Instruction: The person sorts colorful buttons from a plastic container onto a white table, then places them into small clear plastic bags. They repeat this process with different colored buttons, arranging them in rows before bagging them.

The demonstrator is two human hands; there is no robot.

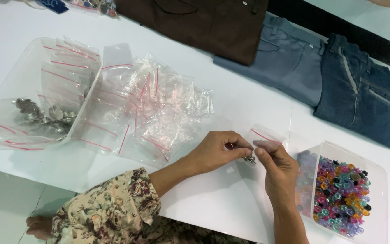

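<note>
My left hand (216,150) and my right hand (277,168) meet over the white table (231,104), both pinching a small clear zip bag (263,137) with a red seal line. A small metal piece (250,159) shows at the bag's lower edge, between my fingertips. A floral sleeve covers my left forearm.
A heap of empty clear zip bags (152,106) lies to the left. A clear tub (46,97) at far left holds bags and metal buttons. At the right, a clear tub (344,190) holds colourful plastic pieces. Folded brown, grey and denim trousers (294,58) lie across the far side.
</note>
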